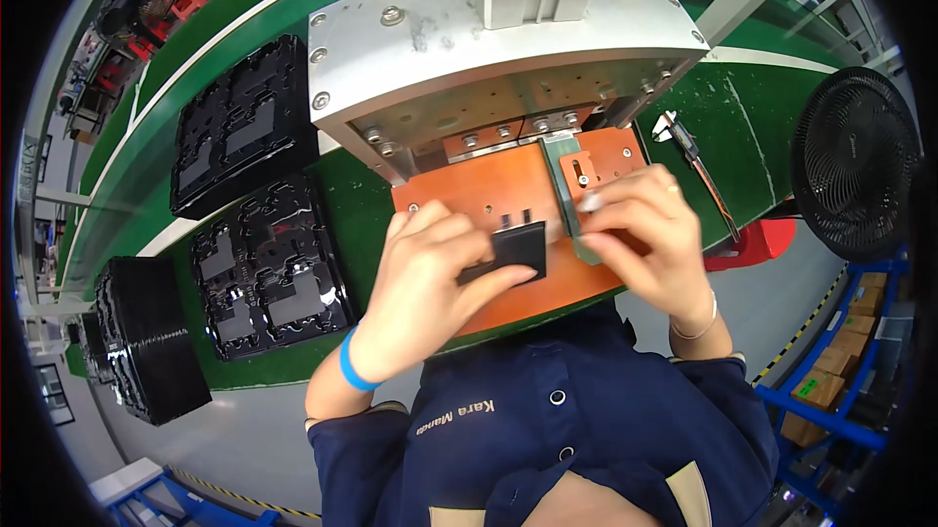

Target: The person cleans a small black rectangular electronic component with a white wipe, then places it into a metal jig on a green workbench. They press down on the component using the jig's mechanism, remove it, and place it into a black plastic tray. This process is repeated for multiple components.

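My left hand (427, 268) grips a flat black rectangular piece (521, 252) with two small dark tabs on its far edge, thumb along the near side. The piece is held over the orange base plate (469, 193) of a metal press (440, 48). To its right, my right hand (648, 232) is closed with thumb and fingertips together, beside a greenish bar (562, 185) running across the plate. A small whitish spot shows at those fingertips; what they hold, if anything, is unclear. Behind my right fingers lies a slotted orange block (578, 173) with a screw.
On the green bench (357, 219), black moulded trays (272, 268) lie to the left, with a tray stack (151, 337) at the edge. A caliper (696, 168) rests right of the press. Farther right are a black fan (853, 164), a red stool (757, 242) and a blue shelf (831, 371) with boxes.
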Tool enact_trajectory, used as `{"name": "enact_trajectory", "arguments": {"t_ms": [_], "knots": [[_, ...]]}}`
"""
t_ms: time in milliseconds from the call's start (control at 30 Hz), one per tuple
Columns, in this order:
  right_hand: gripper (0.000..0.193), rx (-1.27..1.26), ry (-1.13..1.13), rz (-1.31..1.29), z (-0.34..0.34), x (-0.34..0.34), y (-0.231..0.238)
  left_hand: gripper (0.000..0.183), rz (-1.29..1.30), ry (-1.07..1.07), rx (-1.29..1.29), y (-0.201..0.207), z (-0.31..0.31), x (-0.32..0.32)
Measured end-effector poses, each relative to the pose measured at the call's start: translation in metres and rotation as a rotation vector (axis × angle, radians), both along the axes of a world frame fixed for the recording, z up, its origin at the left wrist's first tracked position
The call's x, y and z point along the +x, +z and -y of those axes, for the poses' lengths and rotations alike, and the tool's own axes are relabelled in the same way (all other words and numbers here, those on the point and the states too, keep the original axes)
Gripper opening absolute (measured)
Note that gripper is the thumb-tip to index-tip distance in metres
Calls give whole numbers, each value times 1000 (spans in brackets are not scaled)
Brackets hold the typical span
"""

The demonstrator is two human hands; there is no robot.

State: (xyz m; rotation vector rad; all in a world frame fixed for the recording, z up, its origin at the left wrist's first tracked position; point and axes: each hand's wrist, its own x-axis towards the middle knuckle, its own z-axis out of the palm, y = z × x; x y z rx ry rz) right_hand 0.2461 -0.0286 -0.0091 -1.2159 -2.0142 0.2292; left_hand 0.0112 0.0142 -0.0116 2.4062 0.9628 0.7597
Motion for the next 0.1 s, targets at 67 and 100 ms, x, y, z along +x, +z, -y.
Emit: {"name": "enact_trajectory", "arguments": {"t_ms": [67,100], "knots": [[12,-42,12,47,-2,-7,-6,32,-12,65,50,-4,1,9],[12,-57,5,79,-4,-7,-9,32,-6,56,46,-5,0,11]]}}
